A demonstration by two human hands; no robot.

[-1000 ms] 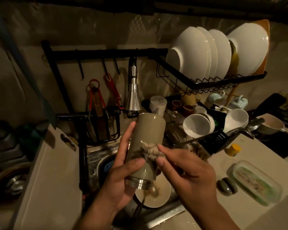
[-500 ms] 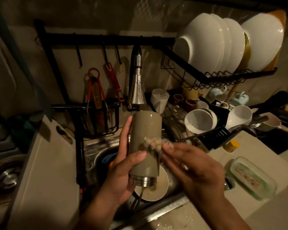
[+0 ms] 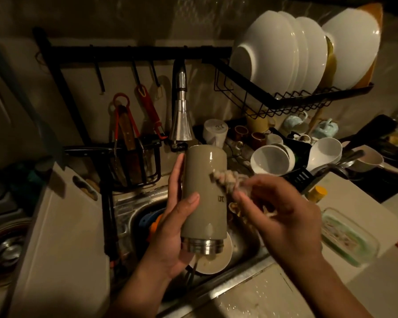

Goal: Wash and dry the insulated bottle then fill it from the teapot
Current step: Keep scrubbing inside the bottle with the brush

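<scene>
The insulated bottle [image 3: 205,191] is olive-grey with a steel threaded mouth, and it hangs upside down over the sink [image 3: 129,210] with its mouth pointing down. My left hand [image 3: 172,228] grips its left side, thumb across the front. My right hand [image 3: 283,214] pinches a pale knotted scrubbing cloth [image 3: 225,179] against the bottle's right side; the hand is motion-blurred. The faucet head [image 3: 181,125] hangs just above the bottle's base. No water stream shows. No teapot is clearly identifiable.
A dirty plate [image 3: 216,260] and coloured items lie in the sink. A white cutting board [image 3: 62,237] leans at the left. A dish rack [image 3: 285,97] of white plates hangs upper right, with cups and bowls [image 3: 271,159] below. A glass container [image 3: 347,235] sits on the right counter.
My right hand has slid the cloth up the bottle's side from near the middle to the upper part. My left hand keeps its grip; the view shifted slightly.
</scene>
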